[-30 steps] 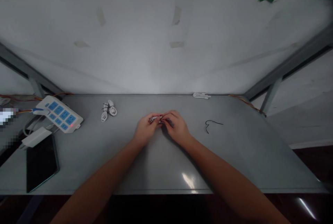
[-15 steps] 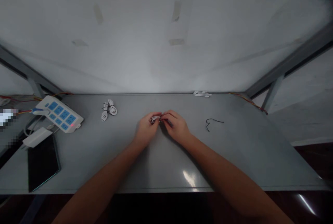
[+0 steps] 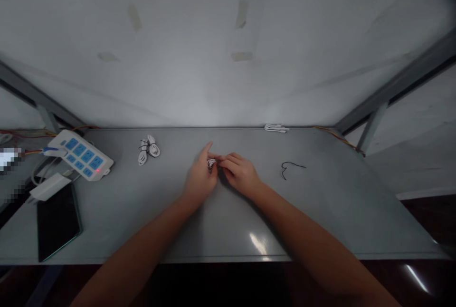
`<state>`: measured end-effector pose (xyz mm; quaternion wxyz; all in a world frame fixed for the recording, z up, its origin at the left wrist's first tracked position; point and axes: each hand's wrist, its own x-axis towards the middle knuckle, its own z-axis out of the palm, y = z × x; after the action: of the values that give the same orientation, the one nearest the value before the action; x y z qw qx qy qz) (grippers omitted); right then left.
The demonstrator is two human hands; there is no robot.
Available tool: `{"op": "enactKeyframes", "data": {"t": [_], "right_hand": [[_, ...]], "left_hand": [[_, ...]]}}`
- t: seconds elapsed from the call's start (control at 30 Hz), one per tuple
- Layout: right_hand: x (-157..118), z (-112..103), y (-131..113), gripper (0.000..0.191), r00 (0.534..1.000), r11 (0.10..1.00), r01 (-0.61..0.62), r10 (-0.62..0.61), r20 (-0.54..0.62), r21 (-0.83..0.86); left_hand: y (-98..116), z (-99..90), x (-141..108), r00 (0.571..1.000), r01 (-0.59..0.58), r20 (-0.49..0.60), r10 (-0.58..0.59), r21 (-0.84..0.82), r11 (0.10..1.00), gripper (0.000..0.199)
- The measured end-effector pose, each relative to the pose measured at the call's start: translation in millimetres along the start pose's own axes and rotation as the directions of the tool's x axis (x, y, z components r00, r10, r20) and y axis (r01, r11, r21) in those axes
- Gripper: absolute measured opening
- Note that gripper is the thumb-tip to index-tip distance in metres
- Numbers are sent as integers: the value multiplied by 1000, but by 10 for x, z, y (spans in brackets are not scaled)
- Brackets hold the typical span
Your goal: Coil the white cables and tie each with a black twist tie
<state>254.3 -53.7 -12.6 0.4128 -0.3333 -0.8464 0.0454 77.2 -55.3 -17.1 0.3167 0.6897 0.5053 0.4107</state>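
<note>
Near the middle of the grey table (image 3: 235, 231), my left hand (image 3: 202, 176) holds a small coiled white cable (image 3: 211, 162), with one finger raised away from it. My right hand (image 3: 240, 172) meets it from the right, its fingers pinched together at the coil's right end. What those fingertips hold is too small and hidden to make out. Two white cable bundles (image 3: 149, 149) with black ties lie left of my hands. Loose black ties (image 3: 292, 164) lie to the right. Another folded white cable (image 3: 276, 128) is at the back edge by the wall.
A white power strip (image 3: 83, 156) with blue sockets and a lit red light sits at the left. Below it are a white adapter (image 3: 52, 187) and a black tablet (image 3: 59, 224). Grey metal frame bars rise at both sides.
A finger of my left hand has lifted and now points up, away from the coil. The fingers of my right hand have shifted slightly and stay at the coil's end.
</note>
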Motion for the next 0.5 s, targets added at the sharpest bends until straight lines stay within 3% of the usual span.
{"op": "enactKeyframes", "data": {"t": [0.27, 0.4, 0.5], "right_hand": [[-17, 17, 56, 23, 993, 988, -105, 110, -42, 114], [-16, 25, 49, 22, 979, 971, -193, 199, -33, 140], [-20, 45, 24, 23, 971, 968, -228, 234, -54, 107]], "left_hand": [[-8, 7, 57, 990, -137, -13, 140, 130, 982, 12], [5, 7, 53, 976, -218, 15, 218, 146, 965, 11], [-12, 36, 34, 977, -212, 21, 212, 180, 960, 14]]}}
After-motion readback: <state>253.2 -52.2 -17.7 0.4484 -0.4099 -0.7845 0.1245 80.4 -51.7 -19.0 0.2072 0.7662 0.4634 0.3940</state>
